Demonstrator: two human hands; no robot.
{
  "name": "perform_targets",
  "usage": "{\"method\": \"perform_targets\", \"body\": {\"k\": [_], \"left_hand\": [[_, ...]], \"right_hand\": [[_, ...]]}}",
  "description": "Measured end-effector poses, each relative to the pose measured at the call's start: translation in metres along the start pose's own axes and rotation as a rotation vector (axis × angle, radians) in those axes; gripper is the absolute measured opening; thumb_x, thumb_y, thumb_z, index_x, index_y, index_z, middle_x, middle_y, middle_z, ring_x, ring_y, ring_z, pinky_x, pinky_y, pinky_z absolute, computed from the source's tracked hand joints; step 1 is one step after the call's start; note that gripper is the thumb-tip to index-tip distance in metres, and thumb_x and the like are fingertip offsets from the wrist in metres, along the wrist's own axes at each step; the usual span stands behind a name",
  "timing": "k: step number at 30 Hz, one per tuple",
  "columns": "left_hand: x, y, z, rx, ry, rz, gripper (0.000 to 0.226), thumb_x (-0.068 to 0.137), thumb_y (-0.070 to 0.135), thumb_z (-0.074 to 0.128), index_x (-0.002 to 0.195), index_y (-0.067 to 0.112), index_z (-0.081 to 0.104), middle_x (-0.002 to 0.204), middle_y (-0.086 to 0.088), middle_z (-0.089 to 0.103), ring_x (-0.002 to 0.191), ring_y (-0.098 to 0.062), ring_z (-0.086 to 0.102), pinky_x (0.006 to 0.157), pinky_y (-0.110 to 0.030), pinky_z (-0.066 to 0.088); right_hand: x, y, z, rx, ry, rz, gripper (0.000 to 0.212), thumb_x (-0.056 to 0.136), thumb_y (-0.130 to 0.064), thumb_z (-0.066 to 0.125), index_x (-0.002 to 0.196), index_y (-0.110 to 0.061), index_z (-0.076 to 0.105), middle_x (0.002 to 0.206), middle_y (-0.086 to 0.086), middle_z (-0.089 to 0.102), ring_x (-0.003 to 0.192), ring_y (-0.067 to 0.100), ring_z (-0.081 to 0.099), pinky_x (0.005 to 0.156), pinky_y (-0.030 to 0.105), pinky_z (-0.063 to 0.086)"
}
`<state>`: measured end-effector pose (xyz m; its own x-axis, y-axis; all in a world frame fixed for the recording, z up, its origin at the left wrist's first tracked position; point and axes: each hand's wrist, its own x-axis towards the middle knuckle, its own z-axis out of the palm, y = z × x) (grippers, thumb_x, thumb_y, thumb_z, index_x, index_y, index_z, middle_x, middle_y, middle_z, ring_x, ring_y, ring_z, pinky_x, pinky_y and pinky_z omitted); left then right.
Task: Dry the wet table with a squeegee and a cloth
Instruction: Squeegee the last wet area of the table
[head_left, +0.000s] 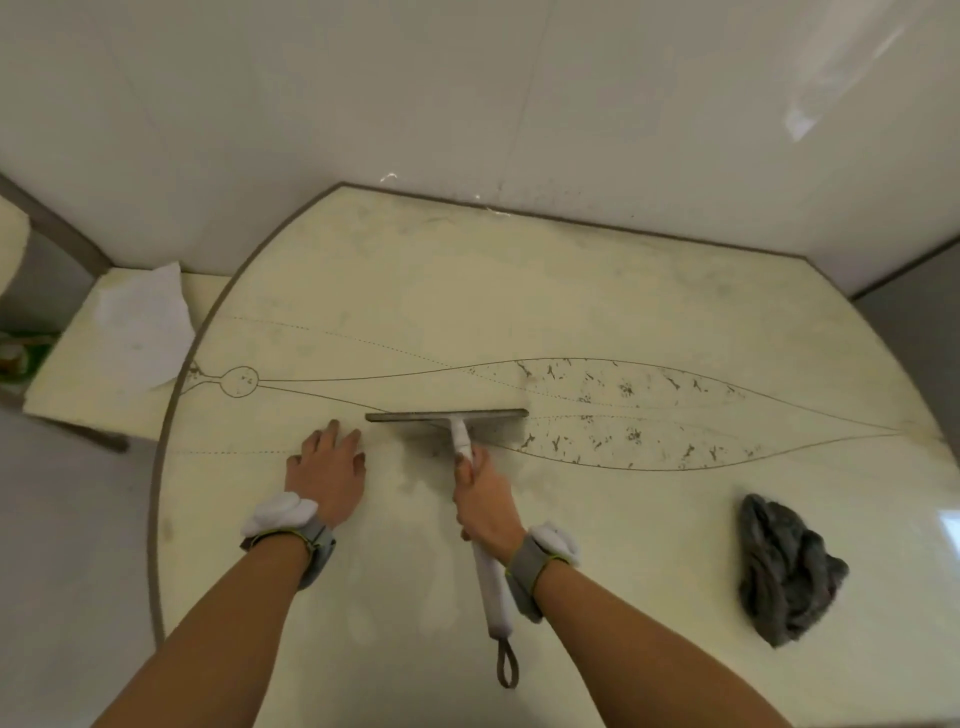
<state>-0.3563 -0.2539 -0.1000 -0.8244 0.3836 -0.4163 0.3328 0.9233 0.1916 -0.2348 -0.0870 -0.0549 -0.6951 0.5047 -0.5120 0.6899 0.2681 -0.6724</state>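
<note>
**Squeegee working mid-surface, cloth waiting to one side**

Far to the left of the squeegee (460, 428), a crumpled white sheet of paper (143, 332) is lying on a lower ledge beyond the rim of the round, pale surface (519, 291). Just left of the blade, the left hand (327, 467) is lying flat on the surface with its fingers straight and spread, holding nothing and apparently bracing.

The squeegee is sitting near the middle of the surface. Its blade is running left to right, facing the far wall, while the long white handle is stretching back toward the person and ending in a hanging loop. The right hand (485, 501) is wrapping its fingers round the upper part of the handle, just behind the neck.

The tool is looking light and stiff, with a flexible edge. Gripping close to the neck is probably giving even pressure, though a damp handle could be slippery. Faint sheen beside the handle is suggesting water, but it is hard to tell.

Well to the right of the squeegee, the grey cloth (787, 569) is lying bunched and untouched. It is looking soft and limp, so any fold should be serving as a hold.
</note>
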Motion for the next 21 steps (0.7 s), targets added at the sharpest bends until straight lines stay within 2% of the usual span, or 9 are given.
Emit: {"method": "perform_targets", "body": {"k": [3, 6, 9, 11, 14, 18, 21], "left_hand": [[-0.005, 0.010, -0.001, -0.002, -0.014, 0.014, 0.050, 0.103, 0.036, 0.031, 0.151, 0.024, 0.027, 0.161, -0.004, 0.017, 0.143, -0.028, 0.023, 0.111, -0.045, 0.030], [-0.015, 0.016, 0.005, 0.008, -0.025, 0.033, 0.051, 0.104, 0.036, 0.028, 0.153, 0.025, 0.021, 0.162, -0.001, 0.013, 0.144, -0.026, 0.022, 0.112, -0.043, 0.029], [-0.024, 0.020, 0.008, 0.036, -0.032, 0.034, 0.052, 0.104, 0.035, 0.027, 0.153, 0.024, 0.019, 0.162, 0.000, 0.013, 0.144, -0.026, 0.021, 0.112, -0.042, 0.029], [-0.024, 0.022, 0.008, 0.031, -0.012, 0.037, 0.051, 0.104, 0.034, 0.028, 0.153, 0.023, 0.021, 0.161, -0.001, 0.015, 0.143, -0.026, 0.023, 0.111, -0.042, 0.030], [-0.020, 0.030, 0.006, 0.027, 0.023, 0.054, 0.050, 0.103, 0.033, 0.030, 0.152, 0.023, 0.024, 0.160, -0.002, 0.019, 0.142, -0.026, 0.027, 0.110, -0.042, 0.031], [-0.016, 0.035, 0.007, 0.023, 0.039, 0.065, 0.049, 0.102, 0.032, 0.033, 0.150, 0.021, 0.028, 0.158, -0.005, 0.026, 0.139, -0.030, 0.031, 0.108, -0.045, 0.034], [-0.017, 0.049, 0.010, 0.018, 0.037, 0.089, 0.049, 0.102, 0.031, 0.035, 0.149, 0.020, 0.031, 0.156, -0.008, 0.029, 0.137, -0.033, 0.033, 0.106, -0.047, 0.035]], "right_hand": [[0.033, -0.006, -0.036, 0.075, 0.040, 0.023, 0.033, 0.105, -0.041, 0.033, 0.118, -0.013, 0.043, 0.091, 0.016, 0.062, 0.064, 0.027, 0.060, 0.051, 0.043, 0.058], [0.090, -0.012, -0.086, 0.202, 0.080, 0.189, 0.038, 0.104, -0.030, 0.040, 0.135, -0.008, 0.037, 0.100, 0.016, 0.055, 0.073, 0.026, 0.060, 0.061, 0.046, 0.061], [0.113, -0.012, -0.114, 0.440, 0.066, 0.319, 0.052, 0.105, -0.044, 0.030, 0.147, -0.013, 0.029, 0.095, 0.013, 0.050, 0.063, 0.020, 0.054, 0.051, 0.042, 0.061], [0.104, -0.006, -0.108, 0.434, 0.074, 0.354, 0.056, 0.104, -0.049, 0.025, 0.144, -0.011, 0.031, 0.092, 0.011, 0.049, 0.059, 0.019, 0.053, 0.049, 0.037, 0.059], [0.073, 0.009, -0.075, 0.393, 0.113, 0.357, 0.050, 0.105, -0.046, 0.024, 0.136, -0.010, 0.036, 0.091, 0.014, 0.052, 0.054, 0.022, 0.053, 0.045, 0.032, 0.054], [0.017, 0.020, -0.013, 0.438, 0.093, 0.310, 0.038, 0.105, -0.041, 0.029, 0.125, -0.010, 0.040, 0.092, 0.020, 0.059, 0.055, 0.025, 0.057, 0.044, 0.036, 0.054], [-0.015, 0.021, -0.003, 0.406, 0.067, 0.268, 0.031, 0.105, -0.041, 0.030, 0.115, -0.014, 0.040, 0.096, 0.019, 0.060, 0.058, 0.023, 0.058, 0.046, 0.038, 0.057]]}}
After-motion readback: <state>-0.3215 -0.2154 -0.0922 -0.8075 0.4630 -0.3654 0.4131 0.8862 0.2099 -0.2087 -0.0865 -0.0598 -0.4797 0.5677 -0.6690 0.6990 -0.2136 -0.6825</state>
